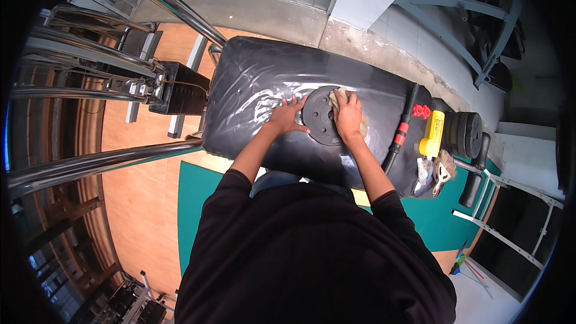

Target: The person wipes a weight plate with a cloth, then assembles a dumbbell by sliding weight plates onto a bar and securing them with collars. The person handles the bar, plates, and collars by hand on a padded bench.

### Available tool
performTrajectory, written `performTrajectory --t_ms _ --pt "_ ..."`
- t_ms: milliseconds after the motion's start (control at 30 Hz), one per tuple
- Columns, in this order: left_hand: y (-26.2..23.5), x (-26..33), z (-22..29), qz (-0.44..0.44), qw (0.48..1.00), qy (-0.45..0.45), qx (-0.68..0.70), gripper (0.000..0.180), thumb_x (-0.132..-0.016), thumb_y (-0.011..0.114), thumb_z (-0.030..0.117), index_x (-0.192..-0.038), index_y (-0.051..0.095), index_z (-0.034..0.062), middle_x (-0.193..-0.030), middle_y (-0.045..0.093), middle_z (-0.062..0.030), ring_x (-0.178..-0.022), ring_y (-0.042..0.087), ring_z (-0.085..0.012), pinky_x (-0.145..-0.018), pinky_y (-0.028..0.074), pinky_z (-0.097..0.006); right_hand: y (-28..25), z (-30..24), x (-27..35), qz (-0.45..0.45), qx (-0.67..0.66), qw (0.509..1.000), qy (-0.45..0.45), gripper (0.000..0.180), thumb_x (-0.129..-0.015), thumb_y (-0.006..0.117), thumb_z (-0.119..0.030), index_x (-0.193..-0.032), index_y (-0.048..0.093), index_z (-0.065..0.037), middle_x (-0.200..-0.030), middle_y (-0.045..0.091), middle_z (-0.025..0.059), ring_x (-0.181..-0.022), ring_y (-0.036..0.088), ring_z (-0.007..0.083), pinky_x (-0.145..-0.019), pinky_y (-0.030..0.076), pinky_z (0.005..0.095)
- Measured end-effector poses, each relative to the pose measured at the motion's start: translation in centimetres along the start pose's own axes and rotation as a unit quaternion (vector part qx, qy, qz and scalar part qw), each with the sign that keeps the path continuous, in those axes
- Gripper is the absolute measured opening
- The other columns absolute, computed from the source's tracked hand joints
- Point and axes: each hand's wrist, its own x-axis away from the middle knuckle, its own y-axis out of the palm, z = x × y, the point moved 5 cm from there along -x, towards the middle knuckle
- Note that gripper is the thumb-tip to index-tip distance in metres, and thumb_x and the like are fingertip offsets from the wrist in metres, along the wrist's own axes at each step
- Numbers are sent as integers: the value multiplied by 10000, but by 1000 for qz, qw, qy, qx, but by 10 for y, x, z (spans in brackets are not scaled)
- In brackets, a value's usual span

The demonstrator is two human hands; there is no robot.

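Wiping plate (321,119), by look of it; lies flat on bench (270,60) between hands. Left hand (285,115) splayed, fingertips at rim, grasping nothing. Right hand (348,115) curled on cloth (333,98) against plate. Another stroke would call for left bracing rim. Right of both: bar (407,113); farther, yellow item (433,138).

The person's left grip (283,119) touches the left rim of a round, dark weight plate (318,127); the right grip (348,120) holds a crumpled pale cloth (341,95) against it. On the black padded counter (264,63), a black-and-red bar (399,138) lies to their right, near a yellow object (434,132).
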Motion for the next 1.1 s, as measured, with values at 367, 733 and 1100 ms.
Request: performTrajectory --t_ms 367,733,1100 --pt "2 -6 -5 -116 993 20 25 1328 -500 830 540 -1479 2 196 -1496 117 -247 -1328 165 -515 -1071 305 -478 -13 -3 21 -19 18 999 -30 509 -748 569 -17 -1217 572 -212 -1152 513 97 -944 513 306 -817 458 406" --pt "8 -5 -16 -117 986 9 120 1397 -406 870 504 -1481 45 166 -1519 29 -215 -1366 40 -483 -1077 232 -564 17 -62 45 -77 -45 987 -135 524 -689 669 -39 -1178 596 -216 -1153 527 70 -935 533 296 -828 475 395" --pt "20 -6 -6 -120 992 -49 11 1428 -386 881 494 -1483 24 175 -1535 -59 -150 -1389 -22 -432 -1076 164 -613 8 -39 2 -61 16 995 -80 521 -733 673 -85 -1226 541 -186 -1129 521 106 -950 547 314 -822 485 408"
